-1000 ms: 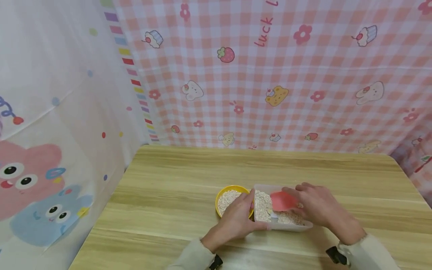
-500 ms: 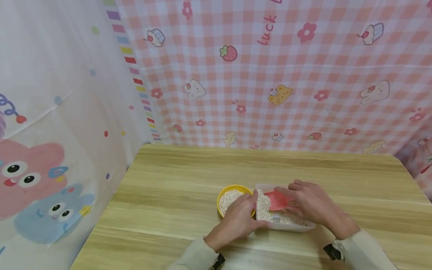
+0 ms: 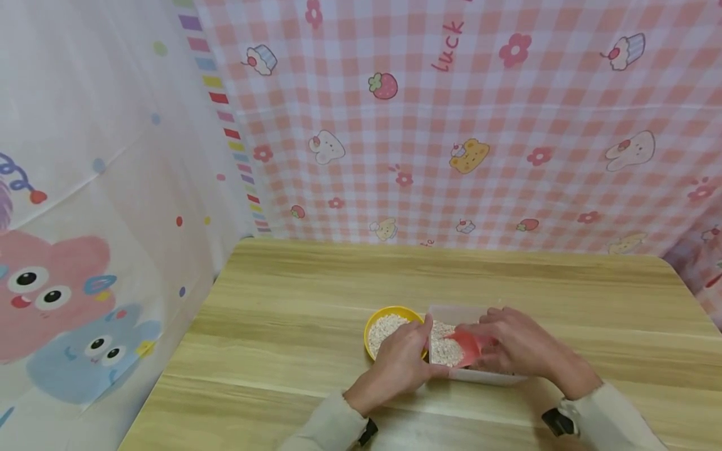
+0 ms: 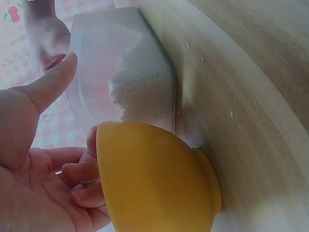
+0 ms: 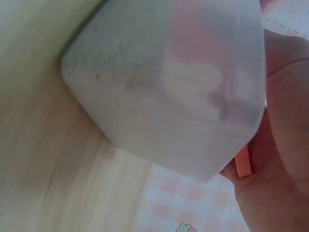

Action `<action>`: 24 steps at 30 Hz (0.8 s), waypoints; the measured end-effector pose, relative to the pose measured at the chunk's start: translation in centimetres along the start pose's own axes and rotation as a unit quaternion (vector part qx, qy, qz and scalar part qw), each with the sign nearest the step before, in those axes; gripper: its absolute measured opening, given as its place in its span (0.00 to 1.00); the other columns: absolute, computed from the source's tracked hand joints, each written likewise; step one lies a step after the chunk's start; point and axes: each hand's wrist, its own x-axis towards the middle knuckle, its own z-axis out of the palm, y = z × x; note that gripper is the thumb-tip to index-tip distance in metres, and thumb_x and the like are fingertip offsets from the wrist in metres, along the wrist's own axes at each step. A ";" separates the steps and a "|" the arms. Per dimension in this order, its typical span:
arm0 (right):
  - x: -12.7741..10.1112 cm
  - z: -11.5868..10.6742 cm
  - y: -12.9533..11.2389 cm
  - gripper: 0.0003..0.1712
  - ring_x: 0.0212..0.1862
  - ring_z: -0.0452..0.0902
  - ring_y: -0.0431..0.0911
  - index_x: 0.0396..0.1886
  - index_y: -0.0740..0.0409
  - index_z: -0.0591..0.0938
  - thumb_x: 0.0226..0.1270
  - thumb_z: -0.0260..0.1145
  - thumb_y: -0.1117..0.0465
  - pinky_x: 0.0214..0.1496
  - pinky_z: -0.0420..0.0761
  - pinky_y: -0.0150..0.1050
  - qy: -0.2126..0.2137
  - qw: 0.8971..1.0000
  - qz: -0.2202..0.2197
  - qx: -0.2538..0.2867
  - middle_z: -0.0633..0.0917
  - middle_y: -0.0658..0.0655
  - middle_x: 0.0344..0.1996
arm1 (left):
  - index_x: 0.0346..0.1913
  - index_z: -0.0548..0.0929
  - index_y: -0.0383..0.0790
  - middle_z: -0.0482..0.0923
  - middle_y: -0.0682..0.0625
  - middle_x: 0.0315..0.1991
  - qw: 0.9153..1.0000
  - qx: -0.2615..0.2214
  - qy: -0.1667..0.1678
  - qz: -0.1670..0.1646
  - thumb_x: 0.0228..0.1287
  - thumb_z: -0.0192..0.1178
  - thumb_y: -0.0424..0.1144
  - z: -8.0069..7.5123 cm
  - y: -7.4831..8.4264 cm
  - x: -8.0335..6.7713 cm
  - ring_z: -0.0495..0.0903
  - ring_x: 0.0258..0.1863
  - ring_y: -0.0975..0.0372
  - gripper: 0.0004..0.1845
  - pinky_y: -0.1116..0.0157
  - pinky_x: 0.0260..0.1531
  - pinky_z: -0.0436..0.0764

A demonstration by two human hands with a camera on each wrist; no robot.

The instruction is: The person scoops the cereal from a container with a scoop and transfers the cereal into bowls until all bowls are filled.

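Note:
My left hand (image 3: 399,358) grips the left end of a clear plastic box (image 3: 487,376), its thumb along the near side. Inside the box are pale flakes like rolled oats (image 3: 447,353), heaped toward the left end. With curled fingers, my right hand (image 3: 524,343) holds a red scoop (image 3: 468,346), whose blade is down among the oats. A strip of its handle (image 5: 243,162) shows past the palm in the right wrist view. Left of the box stands a yellow bowl (image 4: 149,179) with oats in it, partly covered by my left hand in the head view; the left fingers reach behind its rim.
The wooden table (image 3: 271,351) extends on all sides of the box and bowl. A few loose flakes (image 4: 231,115) lie on it near the bowl. A pink checked cloth (image 3: 350,125) hangs behind, and a white printed cloth (image 3: 130,207) at the left.
The scoop has moved toward the near side of the box and tilted, with the oats now heaped in front of its blade. My left hand stays on the box.

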 end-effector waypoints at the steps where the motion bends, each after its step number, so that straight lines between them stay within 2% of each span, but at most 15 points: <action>1: 0.0 0.0 0.0 0.30 0.37 0.74 0.36 0.55 0.47 0.85 0.50 0.80 0.49 0.44 0.78 0.46 -0.002 1.000 -0.003 0.005 0.87 0.42 0.39 | 0.73 0.64 0.33 0.67 0.60 0.27 1.000 0.002 0.002 0.000 0.47 0.76 0.59 0.0 0.0 0.0 0.66 0.30 0.68 0.55 0.73 0.29 0.67; 5: 0.0 0.1 -0.1 0.29 0.40 0.78 0.38 0.56 0.49 0.85 0.51 0.79 0.51 0.46 0.79 0.48 -0.006 1.000 -0.007 0.022 0.88 0.44 0.45 | 0.73 0.64 0.33 0.68 0.60 0.28 1.000 0.010 0.001 -0.001 0.47 0.76 0.59 0.0 -0.1 0.1 0.68 0.35 0.68 0.56 0.71 0.35 0.72; 8: 0.1 0.2 -0.2 0.29 0.42 0.79 0.39 0.57 0.49 0.84 0.53 0.78 0.50 0.46 0.79 0.46 -0.018 0.999 0.013 0.038 0.88 0.46 0.48 | 0.73 0.63 0.33 0.68 0.60 0.28 1.000 0.012 -0.002 -0.003 0.47 0.75 0.60 -0.1 -0.1 0.1 0.69 0.36 0.67 0.56 0.70 0.37 0.73; 13: 0.0 0.2 -0.3 0.30 0.39 0.74 0.37 0.58 0.50 0.83 0.54 0.77 0.49 0.41 0.77 0.39 -0.032 0.997 0.049 0.048 0.87 0.48 0.48 | 0.74 0.63 0.33 0.69 0.60 0.27 1.000 0.015 -0.007 -0.006 0.47 0.75 0.61 -0.1 0.0 0.1 0.70 0.39 0.68 0.56 0.70 0.40 0.74; 18: -0.4 0.1 -0.3 0.31 0.36 0.69 0.34 0.59 0.50 0.83 0.55 0.76 0.47 0.36 0.73 0.34 -0.032 0.996 0.062 0.057 0.87 0.46 0.46 | 0.74 0.63 0.34 0.76 0.58 0.33 1.000 0.024 -0.011 -0.001 0.48 0.74 0.61 0.0 0.0 0.1 0.75 0.49 0.65 0.55 0.67 0.48 0.77; 22: -0.7 -0.2 -0.3 0.31 0.36 0.69 0.33 0.59 0.50 0.83 0.56 0.76 0.45 0.35 0.74 0.33 -0.023 0.995 0.065 0.070 0.85 0.43 0.43 | 0.74 0.63 0.33 0.74 0.58 0.32 1.000 0.020 -0.012 0.002 0.48 0.75 0.60 0.0 -0.1 0.2 0.74 0.48 0.66 0.55 0.68 0.48 0.76; 24: -0.8 -0.4 -0.3 0.32 0.36 0.69 0.33 0.59 0.50 0.83 0.56 0.76 0.45 0.34 0.73 0.32 -0.017 0.994 0.067 0.080 0.85 0.43 0.41 | 0.73 0.63 0.33 0.71 0.59 0.29 1.000 0.016 -0.012 0.003 0.47 0.75 0.60 0.0 -0.1 0.2 0.72 0.43 0.67 0.56 0.69 0.44 0.75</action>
